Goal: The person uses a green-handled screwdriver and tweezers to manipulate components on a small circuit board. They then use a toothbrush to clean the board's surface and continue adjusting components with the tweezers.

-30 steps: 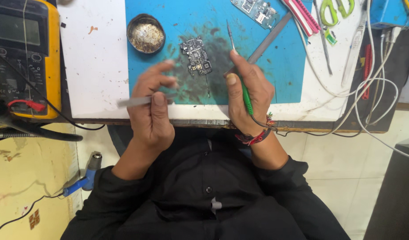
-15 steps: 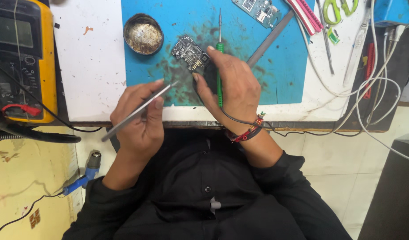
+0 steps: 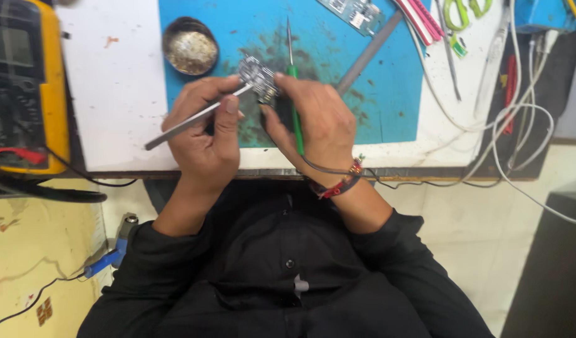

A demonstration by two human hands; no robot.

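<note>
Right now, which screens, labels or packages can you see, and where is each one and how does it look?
Multimeter: far left edge of the bench, yellow casing with a dark face and a greyish rectangular screen at its top.
Small green tag: upper right on the white bench top, beside the cables.
No packages or signs are visible.

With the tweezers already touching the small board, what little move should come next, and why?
Probably steady the small dark circuit board before working further. The left hand holds metal tweezers with their tips at the board, and the right hand holds both the board and a green-handled pointed tool. The board is lifted above the blue mat, so it may wobble.
</note>
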